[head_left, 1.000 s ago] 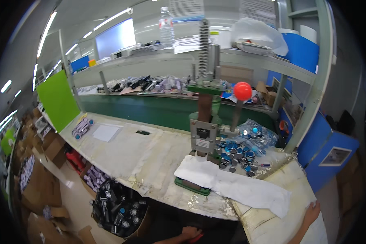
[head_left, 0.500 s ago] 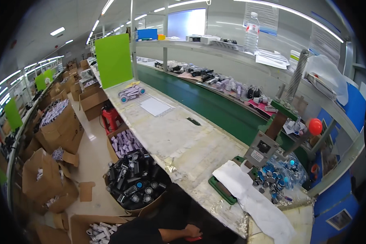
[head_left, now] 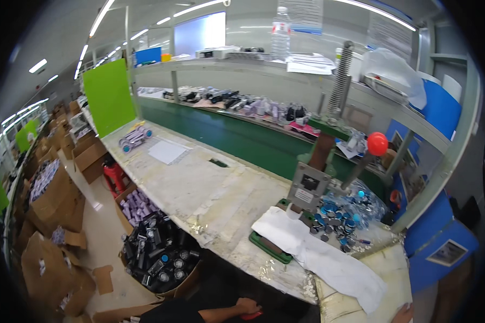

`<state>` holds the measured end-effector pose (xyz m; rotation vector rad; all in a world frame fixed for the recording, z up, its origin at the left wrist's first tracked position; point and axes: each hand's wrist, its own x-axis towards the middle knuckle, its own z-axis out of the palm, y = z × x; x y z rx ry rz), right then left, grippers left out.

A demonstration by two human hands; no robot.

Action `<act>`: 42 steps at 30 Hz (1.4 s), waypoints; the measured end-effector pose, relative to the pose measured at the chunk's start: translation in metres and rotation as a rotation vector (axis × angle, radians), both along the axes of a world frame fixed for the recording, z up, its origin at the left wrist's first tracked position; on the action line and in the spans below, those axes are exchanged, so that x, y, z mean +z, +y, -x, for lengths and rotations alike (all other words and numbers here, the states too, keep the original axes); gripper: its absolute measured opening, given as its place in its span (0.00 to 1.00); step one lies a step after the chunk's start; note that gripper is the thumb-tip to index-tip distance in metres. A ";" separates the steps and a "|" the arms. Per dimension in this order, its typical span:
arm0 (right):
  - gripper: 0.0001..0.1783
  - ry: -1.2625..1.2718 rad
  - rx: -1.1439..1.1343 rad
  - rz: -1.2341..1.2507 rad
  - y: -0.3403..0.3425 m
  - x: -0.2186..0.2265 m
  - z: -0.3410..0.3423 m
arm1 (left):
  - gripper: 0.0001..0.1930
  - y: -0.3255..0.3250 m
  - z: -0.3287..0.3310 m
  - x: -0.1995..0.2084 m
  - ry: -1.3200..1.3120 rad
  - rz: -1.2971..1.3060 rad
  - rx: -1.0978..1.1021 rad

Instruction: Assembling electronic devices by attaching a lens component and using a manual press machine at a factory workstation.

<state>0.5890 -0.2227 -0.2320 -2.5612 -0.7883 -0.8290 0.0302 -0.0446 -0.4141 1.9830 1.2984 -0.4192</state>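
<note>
My left hand (head_left: 248, 307) reaches low below the front edge of the workbench, its fingers curled over a red object (head_left: 251, 315) that shows only in part. Just a piece of my right hand (head_left: 403, 313) shows at the lower edge of the picture, by the bench's right corner; what its fingers do is mostly cut off. Near it lies a white cloth (head_left: 339, 274), draped over the green base (head_left: 269, 248) of a hand press (head_left: 310, 185). The press has a lever with a red ball knob (head_left: 377, 144). Small blue and silver round parts (head_left: 337, 218) lie in a heap beside the press.
A carton of black parts (head_left: 159, 258) and one of lilac parts (head_left: 139, 207) stand left of the workbench (head_left: 199, 196). Lilac parts (head_left: 136, 139) and a paper sheet (head_left: 167, 152) lie on its far end. Behind runs a green conveyor belt (head_left: 215, 126). Blue bins (head_left: 442, 242) are at right.
My view has turned to the right, so the bench and press sit further left. My right hand has come into view at the lower right. My left hand stays at the red object.
</note>
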 end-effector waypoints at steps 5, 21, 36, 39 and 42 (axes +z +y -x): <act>0.22 0.219 -0.016 -0.162 0.002 0.042 0.036 | 0.29 -0.001 -0.008 0.007 0.033 0.026 -0.027; 0.18 0.075 0.014 -0.286 0.018 0.028 0.037 | 0.31 0.004 0.002 -0.016 0.059 -0.063 0.005; 0.17 0.036 -0.020 -0.251 0.015 0.033 0.043 | 0.26 -0.006 -0.003 0.006 0.036 -0.080 0.073; 0.17 0.003 -0.029 -0.238 0.016 0.034 0.042 | 0.26 -0.004 -0.001 0.007 0.042 -0.072 0.073; 0.17 0.062 -0.010 -0.253 0.023 0.033 0.045 | 0.27 -0.001 0.003 0.010 0.064 -0.041 0.069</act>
